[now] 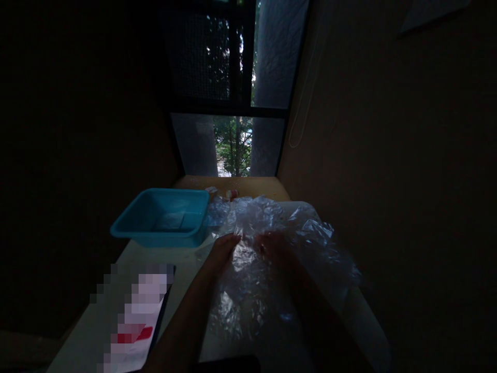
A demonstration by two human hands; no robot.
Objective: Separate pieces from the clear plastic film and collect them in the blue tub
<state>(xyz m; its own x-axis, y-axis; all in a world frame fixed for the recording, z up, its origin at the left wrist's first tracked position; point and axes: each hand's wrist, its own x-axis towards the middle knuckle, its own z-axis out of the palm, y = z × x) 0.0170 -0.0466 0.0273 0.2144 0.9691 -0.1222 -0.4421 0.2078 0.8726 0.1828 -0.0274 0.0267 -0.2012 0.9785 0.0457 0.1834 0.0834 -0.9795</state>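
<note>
Crumpled clear plastic bags (248, 305) lie in a heap over the middle and right of the white table. Fingers pinched, my left hand (225, 244) grips the clear plastic at the heap's centre. My right hand (271, 245) is close beside it, among the same plastic, dark and smeared by motion; its grip does not show clearly. To the left of both hands stands a blue plastic basin (198, 238), with a pale flat piece (171, 221) inside it.
A lit screen (143, 311), partly blurred out, lies at the table's left front. Behind the heap, a small red and white item (232, 194) rests on the yellowish ledge (256, 185) under the window. Walls stand on both sides; a cord loop (297, 140) hangs at the right.
</note>
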